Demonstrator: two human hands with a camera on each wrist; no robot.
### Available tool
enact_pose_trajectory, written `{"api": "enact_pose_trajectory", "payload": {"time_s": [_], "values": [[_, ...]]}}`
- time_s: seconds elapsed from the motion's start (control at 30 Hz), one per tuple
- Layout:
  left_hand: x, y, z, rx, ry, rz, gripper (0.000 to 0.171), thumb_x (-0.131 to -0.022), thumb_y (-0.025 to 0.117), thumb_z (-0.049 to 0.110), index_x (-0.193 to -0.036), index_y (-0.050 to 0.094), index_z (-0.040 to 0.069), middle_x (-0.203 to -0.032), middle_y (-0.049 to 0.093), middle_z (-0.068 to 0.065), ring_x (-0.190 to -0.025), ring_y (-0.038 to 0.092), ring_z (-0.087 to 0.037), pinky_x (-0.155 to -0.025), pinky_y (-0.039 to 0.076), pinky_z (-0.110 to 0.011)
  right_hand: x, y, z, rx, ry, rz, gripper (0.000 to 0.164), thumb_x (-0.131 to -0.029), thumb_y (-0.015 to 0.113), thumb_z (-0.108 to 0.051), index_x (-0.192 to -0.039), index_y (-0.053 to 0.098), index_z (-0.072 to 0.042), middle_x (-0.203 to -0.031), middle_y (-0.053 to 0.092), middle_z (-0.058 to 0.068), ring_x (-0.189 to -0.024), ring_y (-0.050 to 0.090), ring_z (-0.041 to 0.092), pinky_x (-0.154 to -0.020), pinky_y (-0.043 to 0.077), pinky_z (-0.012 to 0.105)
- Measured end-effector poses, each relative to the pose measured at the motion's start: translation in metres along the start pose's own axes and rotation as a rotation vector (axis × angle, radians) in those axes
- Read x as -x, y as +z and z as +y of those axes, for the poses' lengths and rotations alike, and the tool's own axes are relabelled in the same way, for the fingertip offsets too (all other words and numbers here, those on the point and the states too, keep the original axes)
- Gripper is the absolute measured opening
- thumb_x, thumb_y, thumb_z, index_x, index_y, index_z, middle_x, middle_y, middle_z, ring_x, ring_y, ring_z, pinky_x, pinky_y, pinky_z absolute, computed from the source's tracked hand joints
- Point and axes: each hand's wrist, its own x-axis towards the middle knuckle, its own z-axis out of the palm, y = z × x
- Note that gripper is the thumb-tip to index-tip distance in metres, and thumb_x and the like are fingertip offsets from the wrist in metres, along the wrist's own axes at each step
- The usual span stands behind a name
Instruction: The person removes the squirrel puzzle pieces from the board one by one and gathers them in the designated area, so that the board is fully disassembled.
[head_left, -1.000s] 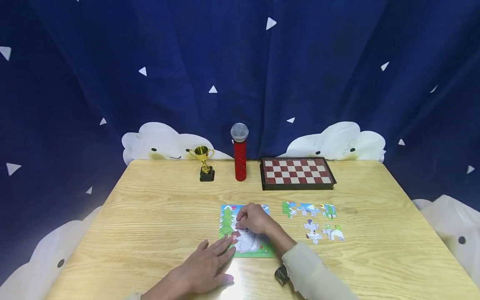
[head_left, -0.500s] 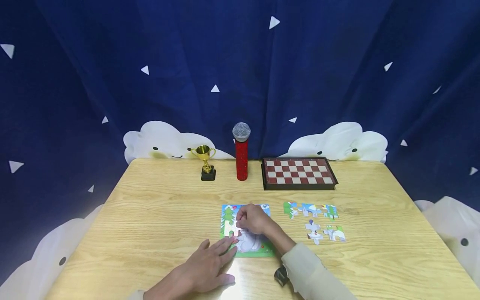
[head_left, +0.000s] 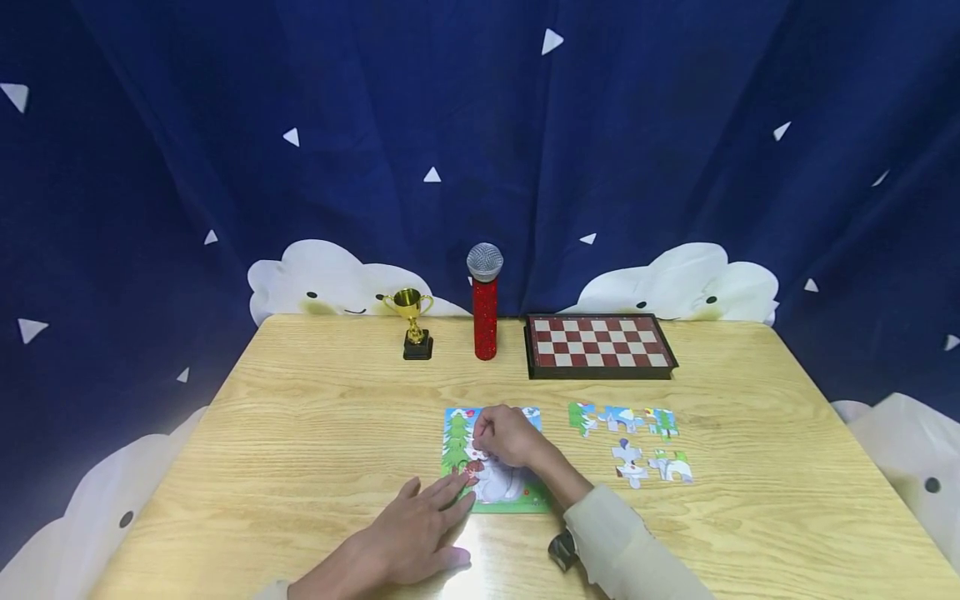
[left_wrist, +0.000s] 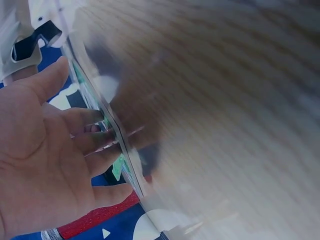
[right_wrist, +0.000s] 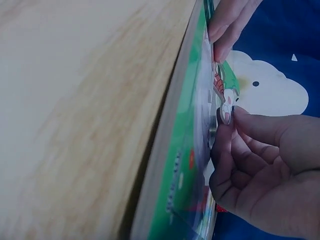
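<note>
A jigsaw puzzle (head_left: 498,487) with a green-edged picture lies on the table in front of me. My right hand (head_left: 506,435) is over its upper middle. In the right wrist view, its thumb and forefinger pinch a printed puzzle piece (right_wrist: 227,104), tilted up at the board's surface. My left hand (head_left: 420,529) lies spread at the puzzle's lower left, fingertips on the picture near that piece. Several loose puzzle pieces (head_left: 628,462) lie to the right of the board. The right hand hides part of the picture.
At the back of the table (head_left: 322,433) stand a small gold trophy (head_left: 408,310), a red microphone (head_left: 485,312) and a checkered board (head_left: 600,343) in a dark frame. A dark blue curtain (head_left: 480,125) hangs behind the table.
Half a second ago a pale, piece-shaped patch showed left of the right fingertips; now printed tree and reddish-brown picture show there. Both hands stay nearly in place. The loose pieces have not moved.
</note>
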Motion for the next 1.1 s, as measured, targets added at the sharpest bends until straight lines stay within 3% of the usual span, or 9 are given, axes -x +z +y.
{"api": "enact_pose_trajectory", "payload": {"time_s": [0.1,0.17,0.23,0.27,0.33,0.37,0.6,1.1], "values": [[0.000,0.001,0.000,-0.002,0.000,0.000,0.072,-0.090,0.045,0.060,-0.146,0.038,0.015,-0.155,0.030,-0.008,-0.143,0.031,-0.024,-0.107,0.034,-0.057,-0.001,-0.001,-0.001,0.033,0.000,-0.004,0.008,-0.084,0.065,-0.005,-0.076,0.063,-0.008,-0.057,0.053,-0.005,-0.051,0.047,0.007,-0.078,0.053,0.039],[0.000,0.001,0.000,-0.002,0.000,0.000,0.072,-0.090,0.044,0.060,-0.146,0.037,0.015,-0.156,0.029,-0.008,-0.143,0.031,-0.024,-0.107,0.034,-0.057,-0.001,-0.002,-0.002,0.039,0.003,-0.010,0.009,-0.084,0.064,-0.004,-0.076,0.063,-0.009,-0.057,0.053,-0.005,-0.050,0.047,0.007,-0.081,0.052,0.044],[0.000,0.002,-0.001,0.001,0.000,-0.001,0.072,-0.090,0.044,0.060,-0.147,0.037,0.015,-0.156,0.029,-0.008,-0.143,0.031,-0.024,-0.107,0.034,-0.057,-0.001,-0.003,-0.004,0.026,0.016,-0.019,0.010,-0.085,0.062,-0.003,-0.076,0.063,-0.009,-0.057,0.053,-0.004,-0.050,0.046,0.007,-0.076,0.053,0.038],[0.000,0.002,-0.001,0.002,0.000,-0.003,0.072,-0.091,0.044,0.060,-0.147,0.037,0.015,-0.156,0.029,-0.007,-0.143,0.030,-0.023,-0.107,0.034,-0.057,-0.001,-0.004,-0.004,0.009,0.024,-0.023,0.010,-0.085,0.062,-0.003,-0.077,0.063,-0.008,-0.058,0.053,-0.003,-0.049,0.046,0.007,-0.063,0.052,0.032],[0.000,0.002,-0.001,0.009,0.000,-0.005,0.072,-0.090,0.044,0.060,-0.147,0.036,0.015,-0.156,0.029,-0.007,-0.144,0.030,-0.023,-0.107,0.034,-0.057,0.001,-0.005,-0.005,-0.028,0.034,-0.032,0.010,-0.085,0.059,-0.001,-0.077,0.062,-0.006,-0.060,0.054,-0.001,-0.050,0.045,0.008,-0.046,0.041,0.023],[0.001,0.002,-0.001,0.011,0.000,-0.008,0.073,-0.091,0.044,0.060,-0.147,0.036,0.015,-0.156,0.028,-0.007,-0.144,0.029,-0.023,-0.107,0.033,-0.057,0.002,-0.006,-0.005,-0.042,0.035,-0.034,0.010,-0.085,0.058,0.000,-0.077,0.062,-0.006,-0.061,0.055,0.000,-0.050,0.045,0.008,-0.045,0.038,0.020],[0.001,0.001,0.000,0.012,-0.002,-0.003,0.072,-0.091,0.043,0.060,-0.147,0.036,0.015,-0.156,0.028,-0.007,-0.144,0.029,-0.023,-0.108,0.033,-0.056,0.010,-0.023,0.007,-0.106,0.038,-0.014,0.008,-0.085,0.057,0.000,-0.081,0.062,-0.004,-0.065,0.056,0.001,-0.055,0.044,0.010,-0.048,0.034,0.020],[0.001,0.000,0.002,0.042,-0.004,-0.012,0.073,-0.091,0.043,0.060,-0.147,0.035,0.014,-0.157,0.027,-0.007,-0.144,0.029,-0.025,-0.109,0.031,-0.058,0.040,-0.068,0.046,-0.062,0.061,0.013,0.012,-0.087,0.050,0.002,-0.086,0.061,-0.003,-0.074,0.062,0.003,-0.063,0.052,0.013,-0.054,0.041,0.022]]}}
